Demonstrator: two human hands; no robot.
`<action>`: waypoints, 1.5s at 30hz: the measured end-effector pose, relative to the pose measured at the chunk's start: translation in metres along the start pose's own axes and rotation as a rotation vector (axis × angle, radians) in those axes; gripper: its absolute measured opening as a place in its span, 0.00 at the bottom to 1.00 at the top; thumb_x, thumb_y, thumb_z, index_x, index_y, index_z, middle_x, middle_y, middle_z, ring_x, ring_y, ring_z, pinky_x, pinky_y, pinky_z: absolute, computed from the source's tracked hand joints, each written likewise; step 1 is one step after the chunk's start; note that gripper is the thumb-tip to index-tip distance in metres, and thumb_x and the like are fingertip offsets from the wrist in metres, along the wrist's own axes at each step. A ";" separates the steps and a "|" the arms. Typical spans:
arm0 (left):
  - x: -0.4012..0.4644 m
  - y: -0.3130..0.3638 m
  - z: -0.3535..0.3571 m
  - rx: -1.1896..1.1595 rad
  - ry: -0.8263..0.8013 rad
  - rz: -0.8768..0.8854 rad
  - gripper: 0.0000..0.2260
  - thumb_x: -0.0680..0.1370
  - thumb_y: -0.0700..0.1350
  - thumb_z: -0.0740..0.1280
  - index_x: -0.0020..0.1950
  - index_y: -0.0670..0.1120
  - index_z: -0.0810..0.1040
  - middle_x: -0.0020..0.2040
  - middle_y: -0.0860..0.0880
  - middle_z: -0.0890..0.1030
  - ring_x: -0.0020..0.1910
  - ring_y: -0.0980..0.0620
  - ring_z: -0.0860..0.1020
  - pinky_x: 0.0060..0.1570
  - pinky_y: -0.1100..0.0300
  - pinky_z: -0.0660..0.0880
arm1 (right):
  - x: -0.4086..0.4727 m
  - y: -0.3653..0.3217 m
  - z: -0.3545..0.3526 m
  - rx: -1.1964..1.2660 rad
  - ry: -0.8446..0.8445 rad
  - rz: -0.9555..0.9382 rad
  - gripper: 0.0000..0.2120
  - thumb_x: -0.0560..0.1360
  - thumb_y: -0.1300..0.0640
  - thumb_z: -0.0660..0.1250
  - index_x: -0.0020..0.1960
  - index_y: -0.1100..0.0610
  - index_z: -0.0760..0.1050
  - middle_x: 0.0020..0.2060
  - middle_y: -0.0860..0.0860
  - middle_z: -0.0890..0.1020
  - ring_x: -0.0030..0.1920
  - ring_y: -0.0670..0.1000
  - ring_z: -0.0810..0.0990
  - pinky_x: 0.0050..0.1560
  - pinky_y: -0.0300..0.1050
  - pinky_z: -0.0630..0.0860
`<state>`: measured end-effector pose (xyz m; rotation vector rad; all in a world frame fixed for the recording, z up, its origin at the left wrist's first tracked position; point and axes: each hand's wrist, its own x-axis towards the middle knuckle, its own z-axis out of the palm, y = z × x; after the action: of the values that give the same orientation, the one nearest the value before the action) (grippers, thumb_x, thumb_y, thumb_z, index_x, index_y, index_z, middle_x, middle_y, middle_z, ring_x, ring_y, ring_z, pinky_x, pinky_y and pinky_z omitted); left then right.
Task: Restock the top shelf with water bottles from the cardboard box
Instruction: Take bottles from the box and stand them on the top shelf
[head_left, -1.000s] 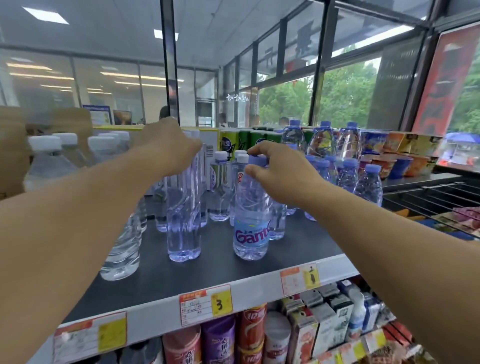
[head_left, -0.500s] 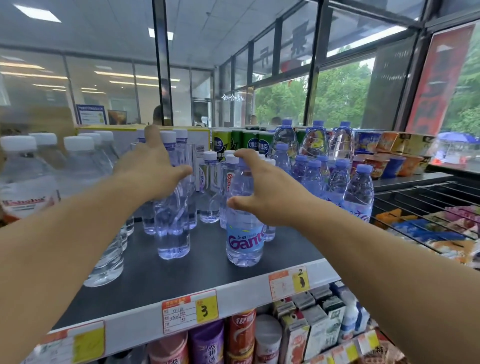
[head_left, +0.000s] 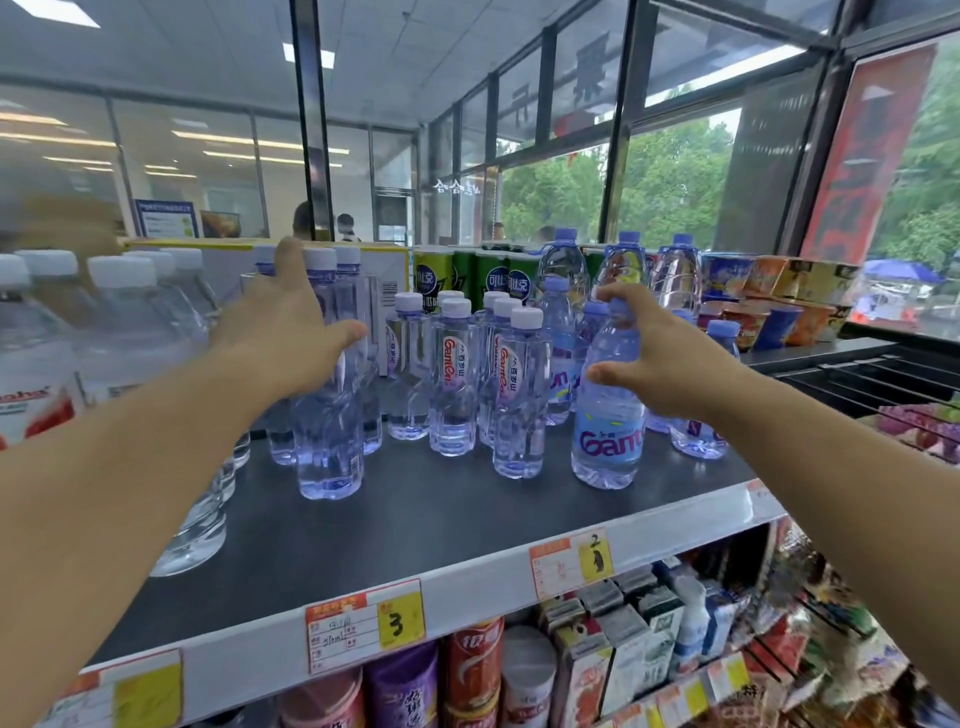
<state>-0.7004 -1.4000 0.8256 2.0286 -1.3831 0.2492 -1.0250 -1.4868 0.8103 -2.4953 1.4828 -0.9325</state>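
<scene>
Hands are both spread with straight fingers and grip nothing. Left hand is in front of the clear bottle; right hand is just beside the Ganten bottle, which stands on the top shelf. I think it is better to draw them back slowly, so no bottle is knocked. Box of the task is not in view.

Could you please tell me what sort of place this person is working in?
Most likely a small convenience store. A dark metal top shelf carries rows of clear plastic water bottles, yellow-and-orange price tags line its front edge, and red drink cans sit on the shelf beneath.
</scene>
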 end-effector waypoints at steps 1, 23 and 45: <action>0.002 -0.002 0.001 -0.012 -0.003 0.001 0.41 0.76 0.59 0.69 0.79 0.51 0.47 0.68 0.35 0.71 0.62 0.32 0.73 0.59 0.42 0.73 | 0.005 0.003 0.002 0.002 0.004 0.009 0.38 0.73 0.48 0.75 0.74 0.43 0.56 0.69 0.55 0.73 0.61 0.56 0.76 0.56 0.47 0.71; 0.001 -0.010 0.010 -0.149 0.014 0.019 0.34 0.78 0.54 0.68 0.77 0.46 0.54 0.72 0.40 0.67 0.66 0.35 0.70 0.64 0.43 0.68 | 0.063 0.015 0.037 -0.024 -0.007 0.017 0.42 0.76 0.48 0.71 0.79 0.42 0.46 0.78 0.54 0.61 0.69 0.62 0.71 0.64 0.56 0.70; -0.012 -0.004 0.014 -0.218 0.009 -0.090 0.34 0.76 0.54 0.70 0.75 0.53 0.53 0.65 0.36 0.73 0.58 0.28 0.74 0.57 0.34 0.73 | -0.132 0.033 0.010 0.038 0.272 0.152 0.34 0.77 0.46 0.68 0.78 0.42 0.56 0.71 0.50 0.67 0.56 0.50 0.79 0.58 0.51 0.78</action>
<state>-0.7048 -1.3984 0.8078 1.8996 -1.2525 0.0646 -1.0895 -1.3980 0.7299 -2.2618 1.6839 -1.2979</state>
